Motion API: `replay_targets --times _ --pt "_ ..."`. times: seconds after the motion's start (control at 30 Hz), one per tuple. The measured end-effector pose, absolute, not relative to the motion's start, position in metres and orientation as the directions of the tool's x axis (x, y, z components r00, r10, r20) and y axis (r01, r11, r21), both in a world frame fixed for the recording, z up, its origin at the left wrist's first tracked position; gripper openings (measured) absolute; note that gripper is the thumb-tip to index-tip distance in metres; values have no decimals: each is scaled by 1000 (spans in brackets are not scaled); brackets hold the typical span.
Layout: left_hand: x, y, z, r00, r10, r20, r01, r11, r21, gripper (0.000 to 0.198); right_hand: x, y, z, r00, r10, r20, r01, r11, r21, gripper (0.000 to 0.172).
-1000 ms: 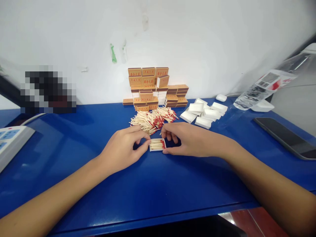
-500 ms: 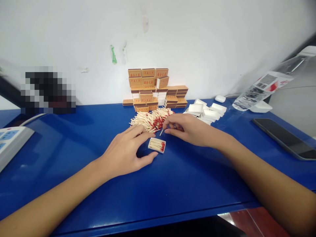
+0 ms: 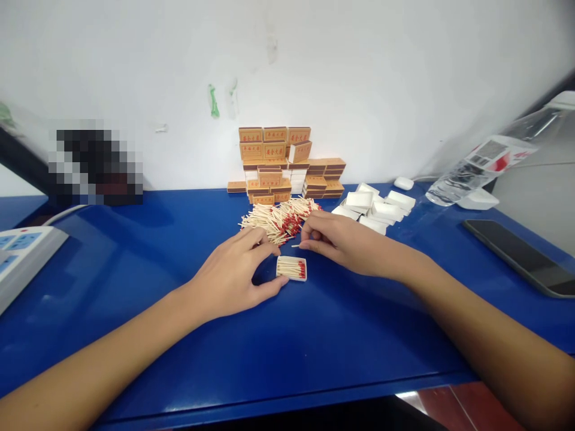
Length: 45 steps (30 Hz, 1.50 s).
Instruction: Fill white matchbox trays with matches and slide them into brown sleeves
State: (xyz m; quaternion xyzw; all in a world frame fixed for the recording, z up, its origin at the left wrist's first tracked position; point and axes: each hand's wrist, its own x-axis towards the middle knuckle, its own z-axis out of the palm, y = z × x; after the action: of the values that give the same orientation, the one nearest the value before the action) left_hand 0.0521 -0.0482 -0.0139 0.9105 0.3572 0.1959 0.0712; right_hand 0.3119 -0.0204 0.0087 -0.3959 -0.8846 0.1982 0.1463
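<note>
A small white matchbox tray lies on the blue table, part filled with red-tipped matches. My left hand has its thumb and index finger around the tray's left end, touching it. Between thumb and fingertips, my right hand pinches a single matchstick, its pale end pointing left, just above the tray's far edge. The match's other end is hidden by the fingers. Right behind both hands spreads a loose heap of matches, heads mostly toward the right.
Orange matchboxes stand stacked against the wall. White trays are piled to their right. Farther right are a small white case, a tilted plastic bottle and a phone. A power strip sits on the left.
The matchstick in my right hand has turned from steeply slanted to nearly level. My left thumb and index finger have closed in on the tray's end. The view has shifted slightly.
</note>
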Motion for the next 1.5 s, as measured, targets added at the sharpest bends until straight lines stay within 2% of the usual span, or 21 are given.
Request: replay_targets --times 0.1,0.27,0.37,0.47,0.63,0.8,0.97,1.13,1.37,1.5 --pt "53 -48 -14 677 672 300 609 -740 284 28 301 -34 10 -652 751 107 625 611 -485 19" --pt "55 -49 -13 669 687 284 618 -726 301 28 292 -44 7 -660 748 74 664 627 -407 15" --pt "55 -48 -14 673 681 289 611 -732 303 33 299 -38 9 -655 745 127 646 639 -416 13" --pt "55 -48 -14 690 658 302 574 -751 326 29 307 -32 13 -653 741 155 637 649 -417 13" --pt "53 -48 -10 605 657 449 556 -753 351 27 313 -26 17 -568 772 285 676 636 -374 13" --pt "52 -45 -15 613 671 417 551 -742 383 29 322 -16 18 -458 810 367 750 574 -330 13" --pt "52 -41 -20 597 689 410 547 -724 421 33 335 -3 13 -391 878 277 864 454 -219 15" --pt "54 -43 -20 619 695 365 555 -716 424 31 335 2 5 -316 940 132 909 340 -242 13" --pt "51 -41 -16 636 678 369 572 -735 364 31 335 3 0 -395 916 66 886 399 -234 12" --pt "50 -41 -16 632 693 346 575 -719 390 31 328 -9 11 -506 846 166 780 531 -330 14"
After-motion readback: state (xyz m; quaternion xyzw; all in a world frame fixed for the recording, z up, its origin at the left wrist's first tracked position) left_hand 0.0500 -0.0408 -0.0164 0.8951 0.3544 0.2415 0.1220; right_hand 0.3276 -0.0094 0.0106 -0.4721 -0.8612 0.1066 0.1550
